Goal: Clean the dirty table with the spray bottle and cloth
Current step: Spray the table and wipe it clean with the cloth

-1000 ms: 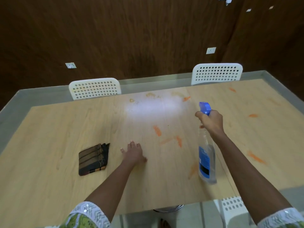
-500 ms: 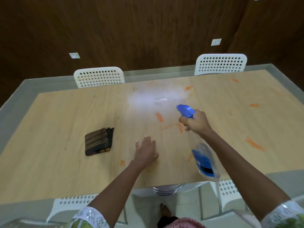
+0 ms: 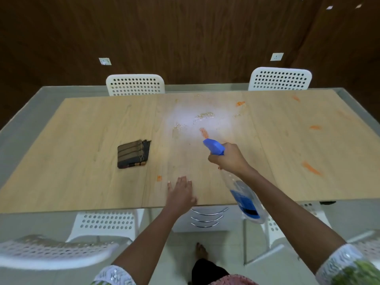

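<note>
A table [image 3: 82,161] topped in pale wood-grain laminate, smooth with a soft sheen; a wet, foamy patch [image 3: 197,120] near its middle looks glossy, and orange smears [image 3: 311,168] sit dull on the surface. A folded cloth [image 3: 132,154] of dark woven fabric with frayed threads lies matt. The spray bottle [image 3: 244,198] is clear plastic with a glossy blue label and an opaque blue plastic nozzle. White perforated plastic chairs [image 3: 135,85] look smooth. The wall [image 3: 185,38] behind is dark wood-grain panelling, semi-matt.
</note>
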